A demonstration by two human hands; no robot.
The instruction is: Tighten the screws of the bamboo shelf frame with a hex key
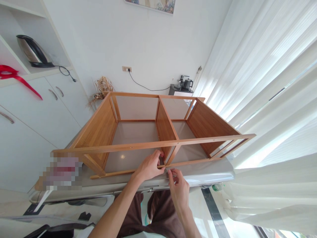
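Note:
A wooden shelf unit (170,120) lies on its side on a shiny grey table (198,178), its open frame facing up. A wooden panel divides it in the middle. My left hand (150,167) is closed around the lower front rail (160,166), just left of where that divider meets it. Close beside it, my right hand (178,185) pinches its thumb and fingertips together at the outer face of the same joint. Whatever sits in that pinch is small and mostly hidden by the fingers. Screw heads show along the upper front rail (146,144).
A blurred-out item (61,170) lies at the table's left end. White cabinets (32,109) with a kettle (33,51) and red ribbon (18,77) stand left. Dried stalks (102,87) are behind the shelf unit. White curtains (274,99) hang right, near a small coffee station (182,86).

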